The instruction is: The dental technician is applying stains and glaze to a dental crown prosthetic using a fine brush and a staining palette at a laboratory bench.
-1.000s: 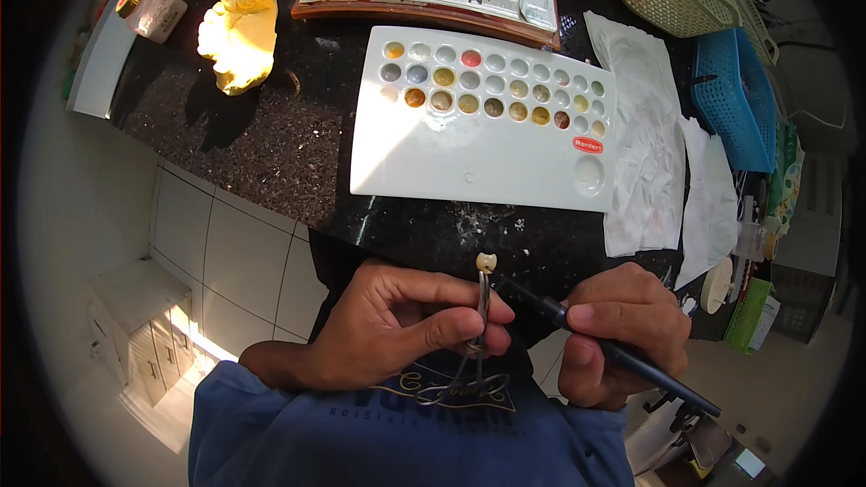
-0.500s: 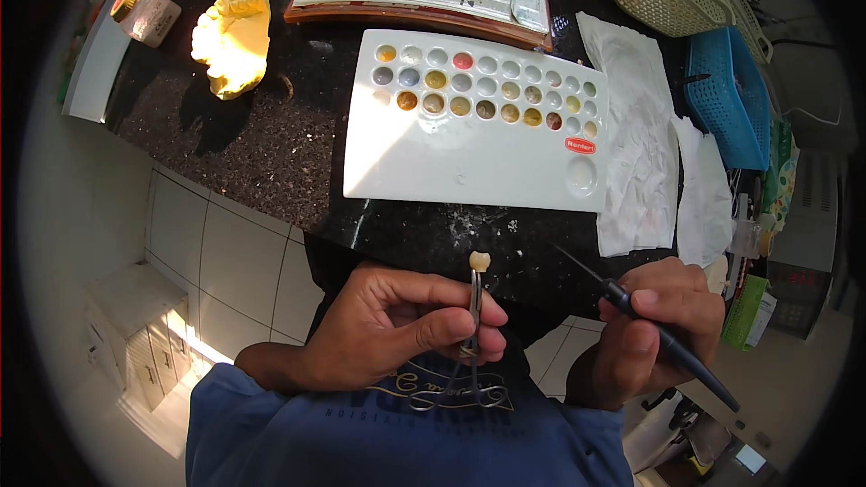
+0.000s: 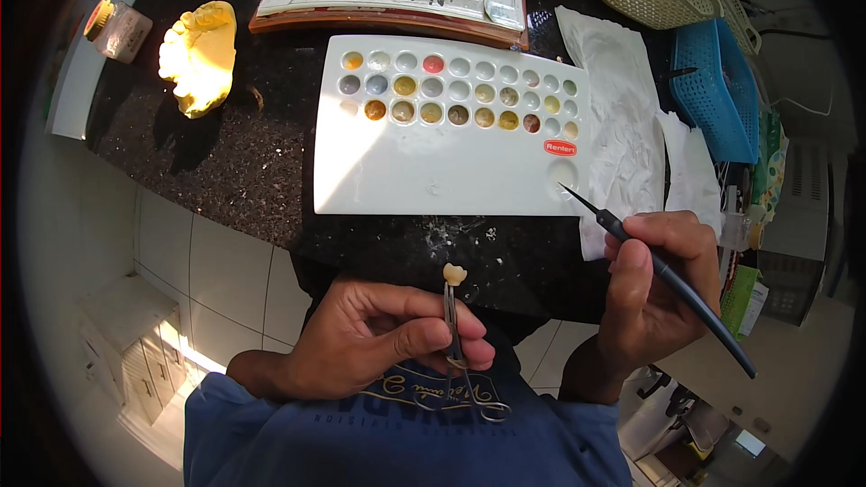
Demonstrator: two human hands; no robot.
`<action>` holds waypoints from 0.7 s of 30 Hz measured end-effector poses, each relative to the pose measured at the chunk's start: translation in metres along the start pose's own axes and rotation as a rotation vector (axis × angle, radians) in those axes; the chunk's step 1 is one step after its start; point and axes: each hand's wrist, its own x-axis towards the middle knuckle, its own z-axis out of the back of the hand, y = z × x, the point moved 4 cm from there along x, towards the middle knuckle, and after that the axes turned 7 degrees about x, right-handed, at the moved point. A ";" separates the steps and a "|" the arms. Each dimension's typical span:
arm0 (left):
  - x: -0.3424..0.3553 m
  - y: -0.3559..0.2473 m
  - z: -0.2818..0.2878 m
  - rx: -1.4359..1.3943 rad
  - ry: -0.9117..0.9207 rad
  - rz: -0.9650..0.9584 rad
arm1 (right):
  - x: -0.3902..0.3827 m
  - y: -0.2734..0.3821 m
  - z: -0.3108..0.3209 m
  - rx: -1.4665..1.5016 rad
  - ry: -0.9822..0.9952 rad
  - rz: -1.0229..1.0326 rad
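Left hand (image 3: 370,343) pinches forceps (image 3: 454,334), fingers closed; tooth (image 3: 455,274) clamped at tip, 12 o'clock of hand. Right hand (image 3: 654,293) grips brush (image 3: 663,275), fingers curled; tip at palette (image 3: 433,176) edge, 5 o'clock corner.

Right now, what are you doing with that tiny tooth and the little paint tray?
A person's left hand holds metal forceps that clamp a small cream tooth-shaped piece just below the dark counter's edge. The right hand holds a thin black brush, its tip at the lower right corner of a white palette with many small wells of coloured paste. A yellow tooth mould sits at the far left.
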 end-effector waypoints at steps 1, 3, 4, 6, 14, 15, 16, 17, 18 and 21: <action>0.000 0.000 0.000 0.000 -0.003 0.003 | 0.000 0.000 0.000 0.004 -0.004 -0.006; -0.001 0.000 0.000 -0.002 -0.004 0.007 | 0.000 0.000 0.000 0.010 -0.006 -0.013; -0.001 0.000 0.000 -0.004 -0.005 0.010 | 0.000 0.000 0.000 0.008 -0.005 -0.006; -0.001 -0.001 -0.001 -0.015 -0.004 0.023 | 0.000 0.000 0.001 0.009 -0.002 0.000; -0.004 0.000 0.002 -0.209 0.040 0.126 | -0.015 0.018 0.000 0.414 0.329 0.221; -0.004 -0.001 0.002 -0.212 0.037 0.146 | -0.015 0.018 -0.006 0.419 0.334 0.235; -0.004 -0.001 0.002 -0.215 0.037 0.168 | -0.015 0.018 -0.011 0.420 0.338 0.250; -0.004 -0.001 0.002 -0.215 0.036 0.171 | -0.015 0.018 -0.013 0.421 0.337 0.247; -0.004 -0.001 0.002 -0.201 0.032 0.163 | -0.016 0.018 -0.015 0.414 0.332 0.238; -0.003 0.004 0.006 -0.201 0.100 0.121 | -0.015 0.017 -0.017 0.401 0.330 0.232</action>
